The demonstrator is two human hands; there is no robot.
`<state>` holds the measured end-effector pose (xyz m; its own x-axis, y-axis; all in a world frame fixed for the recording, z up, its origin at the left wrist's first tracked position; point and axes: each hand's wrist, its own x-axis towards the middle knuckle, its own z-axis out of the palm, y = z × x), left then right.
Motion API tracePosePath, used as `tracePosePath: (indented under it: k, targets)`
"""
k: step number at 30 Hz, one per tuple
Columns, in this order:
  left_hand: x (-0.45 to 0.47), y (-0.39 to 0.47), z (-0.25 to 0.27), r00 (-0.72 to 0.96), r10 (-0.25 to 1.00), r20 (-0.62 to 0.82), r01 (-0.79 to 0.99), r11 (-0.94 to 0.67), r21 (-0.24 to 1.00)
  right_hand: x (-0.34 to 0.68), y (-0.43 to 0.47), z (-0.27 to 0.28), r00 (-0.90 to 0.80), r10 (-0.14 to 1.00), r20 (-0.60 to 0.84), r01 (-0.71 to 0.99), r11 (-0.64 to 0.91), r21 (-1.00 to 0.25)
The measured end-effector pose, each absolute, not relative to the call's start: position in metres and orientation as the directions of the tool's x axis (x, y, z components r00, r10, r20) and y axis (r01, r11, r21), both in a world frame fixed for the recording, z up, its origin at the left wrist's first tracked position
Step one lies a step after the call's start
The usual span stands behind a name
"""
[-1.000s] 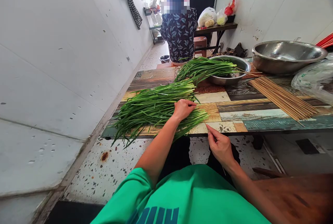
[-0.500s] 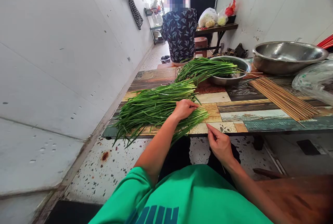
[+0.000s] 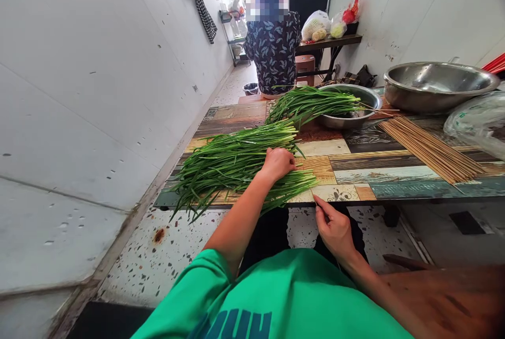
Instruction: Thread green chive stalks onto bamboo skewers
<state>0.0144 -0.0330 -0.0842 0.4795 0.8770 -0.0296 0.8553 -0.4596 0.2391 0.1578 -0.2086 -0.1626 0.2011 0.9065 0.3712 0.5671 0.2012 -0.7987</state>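
Note:
A broad pile of garlic chives [image 3: 229, 157] lies on the table, pale stem ends to the right and green leaves hanging over the near left edge. My left hand [image 3: 279, 164] is closed at the stem ends, its fingertips pinched on chives and partly hidden by the hand. By the table's front edge my right hand [image 3: 334, 227] pinches a thin bamboo skewer [image 3: 313, 195], whose tip points up towards the stems. Farther back, another bunch of chives [image 3: 311, 102] leans over the rim of a metal bowl [image 3: 373, 111], with skewers at its stem ends.
Many loose bamboo skewers [image 3: 432, 150] lie on the patterned table [image 3: 394, 173] at right. Behind them stand a large steel basin [image 3: 437, 84] and a clear plastic bag [image 3: 479, 121]. A person [image 3: 272, 52] sits beyond the table's far end. A white wall [image 3: 98, 76] runs along the left.
My left hand has shifted slightly, its fingers now curled down more at the stems. My right hand has barely moved, and the skewer tip shows more clearly above its fingers.

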Motion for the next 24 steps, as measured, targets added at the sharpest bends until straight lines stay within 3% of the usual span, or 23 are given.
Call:
tracePosePath:
  k: [5,12,24]
  targets:
    - [0.014,-0.037,-0.083,0.461,0.886,-0.046,0.88,-0.45,0.152,0.159,-0.205,-0.162,0.203,0.906,0.372,0.564,0.203,-0.801]
    - [0.017,-0.041,-0.09,0.434,0.901,-0.013,0.819,-0.388,0.422,0.161,-0.202,-0.162,0.209,0.917,0.341,0.556,0.176,-0.813]
    - [0.022,-0.041,-0.098,0.362,0.932,-0.025,0.8,-0.297,0.522,0.163,-0.198,-0.164,0.21,0.91,0.357,0.559,0.188,-0.808]
